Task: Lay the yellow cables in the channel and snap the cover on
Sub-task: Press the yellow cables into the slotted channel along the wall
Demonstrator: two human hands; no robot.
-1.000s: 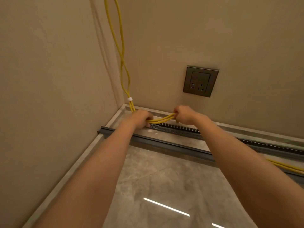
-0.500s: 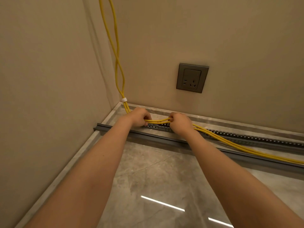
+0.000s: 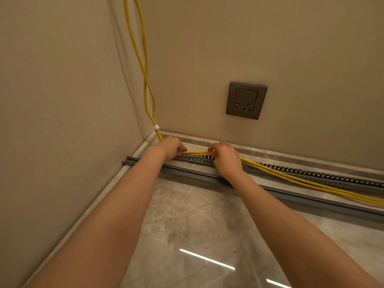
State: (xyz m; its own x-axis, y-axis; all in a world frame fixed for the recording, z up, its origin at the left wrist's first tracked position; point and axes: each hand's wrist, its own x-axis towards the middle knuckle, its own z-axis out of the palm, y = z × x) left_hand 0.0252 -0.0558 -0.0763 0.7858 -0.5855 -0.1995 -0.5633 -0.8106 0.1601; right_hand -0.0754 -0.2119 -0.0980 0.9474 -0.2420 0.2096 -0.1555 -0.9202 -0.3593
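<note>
**Desk:** Where are the cables?

**Operator:** I see the yellow cables [image 3: 197,152] drawn taut between the two hands. They run level with the top of the slotted wall of the channel [image 3: 311,175], close to the room corner. From my seat I cannot tell whether that stretch sits inside the channel or only on its edge.

**Desk:** And the grips?

**Operator:** The left hand [image 3: 170,147] has its fingers curled round the bundle at the corner end. The right hand [image 3: 225,157] pinches it with curled fingers a little further along. Both are closed tight on the cables, with the backs of the hands toward me.

**Desk:** The rest of the run?

**Operator:** Beyond the left hand the cables climb the corner, bound by a white tie [image 3: 156,127] just above the floor. Above the tie they part into a loose loop up the wall. Beyond the right hand they cross the channel's near wall. From there they lie on the floor between channel and cover, out to the right edge.

**Desk:** The cover?

**Operator:** The cover [image 3: 197,175] is a long grey strip lying on the floor, in front of the channel and parallel to it, not snapped on.

**Desk:** Around that?

**Operator:** The channel runs along the foot of the back wall, by a pale stone border [image 3: 291,155]. A grey wall socket [image 3: 246,100] sits above it, right of the hands. Nearest me is polished grey floor tile [image 3: 197,225], showing bright streaks of reflected light.
</note>
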